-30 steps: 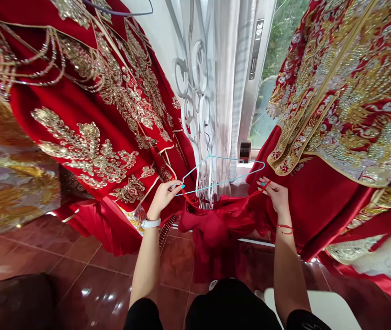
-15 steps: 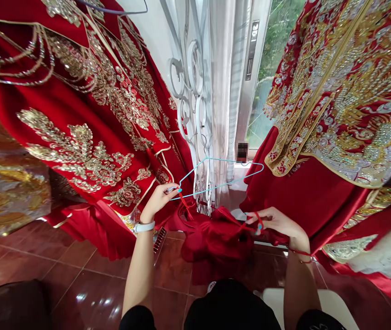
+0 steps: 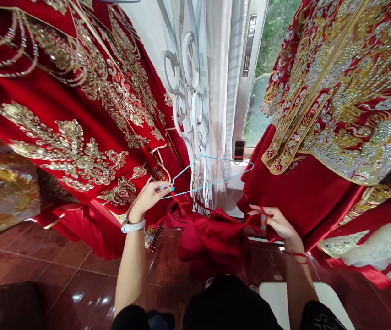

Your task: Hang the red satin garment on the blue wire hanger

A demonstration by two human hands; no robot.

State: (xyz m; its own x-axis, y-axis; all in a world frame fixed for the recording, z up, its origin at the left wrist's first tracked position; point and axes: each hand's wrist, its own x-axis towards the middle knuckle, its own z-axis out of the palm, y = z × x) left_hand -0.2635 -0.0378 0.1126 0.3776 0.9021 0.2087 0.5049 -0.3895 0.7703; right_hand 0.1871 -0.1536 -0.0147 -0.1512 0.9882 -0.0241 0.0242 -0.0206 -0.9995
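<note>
My left hand (image 3: 150,196) pinches the left end of a light-blue wire hanger (image 3: 201,156), with a thin red strap at the fingertips. From there the strap runs down to a dark red satin garment (image 3: 209,233), which hangs bunched between my hands, below the hanger. At the garment's right side, my right hand (image 3: 277,222) has its fingers closed around another red strap (image 3: 254,219), pulled out sideways. The hanger's right end is free, above and left of my right hand. The garment's full shape is lost in its folds.
A red gown (image 3: 61,96) with gold sequins hangs on the left, and a richly embroidered red jacket (image 3: 346,105) on the right. Behind the hanger stand a white scrolled metal frame (image 3: 181,110) and a window (image 3: 264,68). A white stool (image 3: 271,298) is at lower right.
My left hand and the hanger appear further left, while my right hand is slightly further right. The hands are wider apart, and the right strap is drawn out more. The whole view has shifted a little.
</note>
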